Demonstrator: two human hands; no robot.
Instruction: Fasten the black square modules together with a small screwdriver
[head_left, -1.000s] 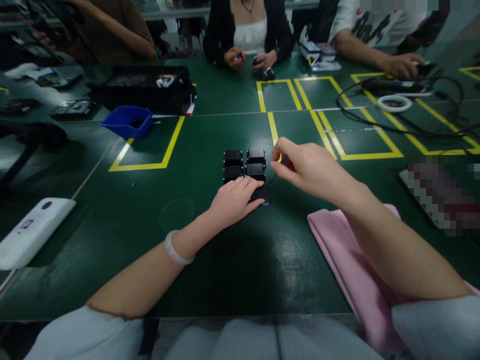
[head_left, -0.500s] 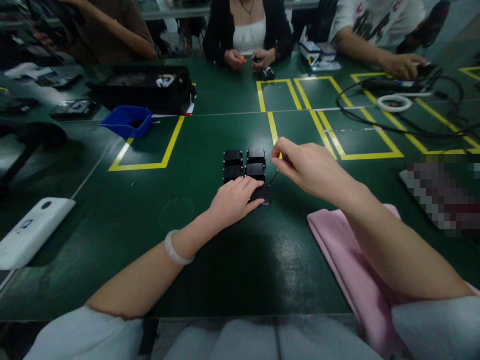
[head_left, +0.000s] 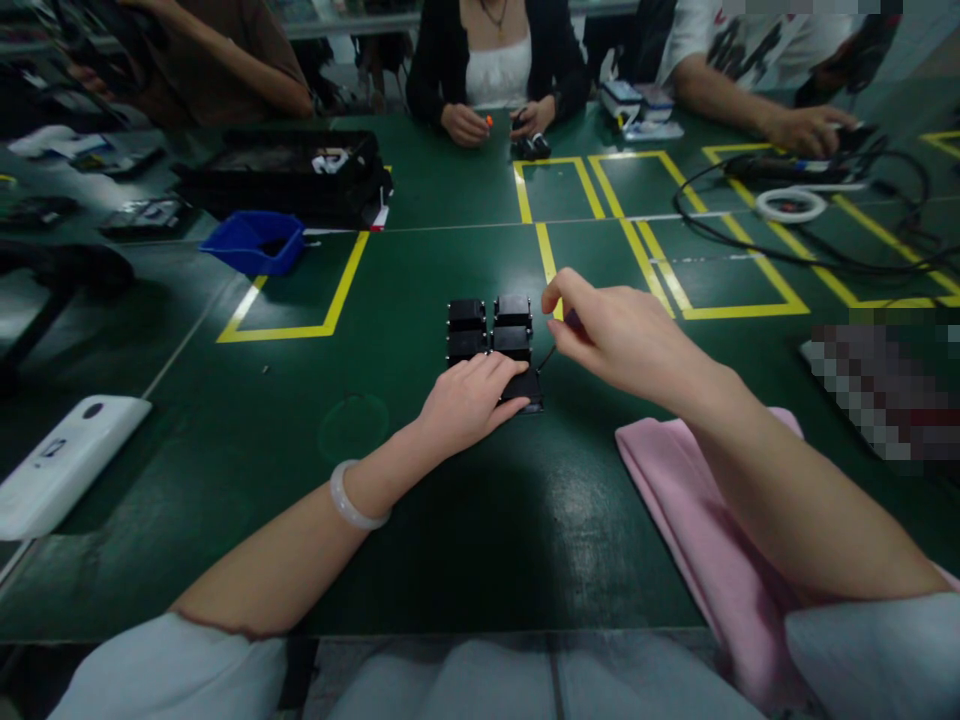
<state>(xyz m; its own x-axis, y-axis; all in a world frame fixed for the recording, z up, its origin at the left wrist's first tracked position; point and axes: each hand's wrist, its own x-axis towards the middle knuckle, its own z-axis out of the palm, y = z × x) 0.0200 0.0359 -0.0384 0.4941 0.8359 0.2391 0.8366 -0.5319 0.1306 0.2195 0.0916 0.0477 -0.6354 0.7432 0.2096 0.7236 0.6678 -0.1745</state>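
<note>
While, in head view, black block (head_left: 530, 386) is gripped on glossy green tabletop (head_left: 442, 540) by left hand (head_left: 471, 398), palm down, thumb along near side, slim dark tool (head_left: 547, 357) is pinched in curled right hand (head_left: 611, 325), shaft slanted down to block's right edge. Block boxy, smooth, partly hidden by fingers. Four similar blocks (head_left: 512, 342) ranged beyond, paired. Soft pink cloth (head_left: 675, 475) laid beneath right forearm.

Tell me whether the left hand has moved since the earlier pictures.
No, the left hand stays in the same place, judged against the yellow tape on the table.
</note>
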